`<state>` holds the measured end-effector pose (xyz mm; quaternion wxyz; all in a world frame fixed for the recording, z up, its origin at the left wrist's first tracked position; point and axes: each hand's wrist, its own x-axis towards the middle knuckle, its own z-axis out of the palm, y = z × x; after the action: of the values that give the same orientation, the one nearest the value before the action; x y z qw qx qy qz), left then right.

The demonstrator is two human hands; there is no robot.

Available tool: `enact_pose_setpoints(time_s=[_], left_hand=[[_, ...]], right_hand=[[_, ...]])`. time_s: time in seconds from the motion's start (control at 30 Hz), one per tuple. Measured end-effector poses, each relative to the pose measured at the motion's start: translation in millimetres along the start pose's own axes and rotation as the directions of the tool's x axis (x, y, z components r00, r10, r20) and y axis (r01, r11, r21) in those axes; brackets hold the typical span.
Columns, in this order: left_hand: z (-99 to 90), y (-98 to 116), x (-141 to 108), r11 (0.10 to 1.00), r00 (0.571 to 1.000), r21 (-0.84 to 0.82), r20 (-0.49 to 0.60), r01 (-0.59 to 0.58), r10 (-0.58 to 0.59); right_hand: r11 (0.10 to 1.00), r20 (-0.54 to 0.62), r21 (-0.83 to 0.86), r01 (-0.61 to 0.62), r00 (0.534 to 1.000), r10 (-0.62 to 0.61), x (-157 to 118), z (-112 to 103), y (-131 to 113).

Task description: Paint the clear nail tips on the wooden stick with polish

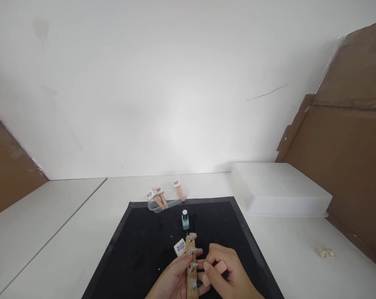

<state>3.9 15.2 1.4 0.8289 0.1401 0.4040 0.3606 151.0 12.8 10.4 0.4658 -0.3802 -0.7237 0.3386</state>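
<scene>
My left hand [175, 276] is closed around a narrow wooden strip [191, 253] that carries several clear false nail tips [193, 265] on small metal pegs. In my right hand [227, 272] is a peach-coloured polish cap [215, 273], pinched between thumb and fingers. A dark brush end points from it toward the lowest nail tip, but whether they touch I cannot tell. Just left of the strip is a small white square bottle [180, 247] with a purple flower print. Beyond the strip's far end stands a teal nail polish bottle [185, 221].
A clear plastic tray [158, 209] holds several white bottles with long peach caps [179, 193]. A black mat [141, 241] covers the work area. At right are a translucent white bin [284, 191] and small beige rings [324, 253]. Cardboard panels [343, 141] flank the table.
</scene>
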Motion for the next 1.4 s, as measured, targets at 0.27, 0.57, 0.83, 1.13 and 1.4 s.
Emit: enact_pose_setpoints(time_s=[0.27,0.57,0.83,1.13,1.4], left_hand=[[2.6,0.9,-0.9,1.0,1.0,0.013,-0.01,-0.015,0.015],[0.9,-0.5,0.3,0.999,0.999,0.018,0.029,-0.036,0.036],[0.5,1.4,-1.1,1.0,0.999,0.017,0.04,-0.006,0.005],[-3.9,3.5,0.3,0.998,0.998,0.049,0.055,0.036,-0.038],[1.2,1.4,-1.8,0.999,1.0,0.052,-0.014,0.001,0.0]], right_hand=[[0.999,-0.006,-0.027,-0.031,0.999,0.031,0.5,-1.1,-3.1],[0.999,-0.034,-0.042,-0.032,0.999,0.031,0.4,-0.6,-3.4],[0.997,-0.144,-0.003,-0.072,0.987,0.071,1.8,-1.0,1.1],[0.948,-0.107,0.259,-0.185,0.97,0.218,2.1,2.3,4.0],[0.984,-0.04,0.181,-0.002,0.999,0.009,0.4,3.0,4.9]])
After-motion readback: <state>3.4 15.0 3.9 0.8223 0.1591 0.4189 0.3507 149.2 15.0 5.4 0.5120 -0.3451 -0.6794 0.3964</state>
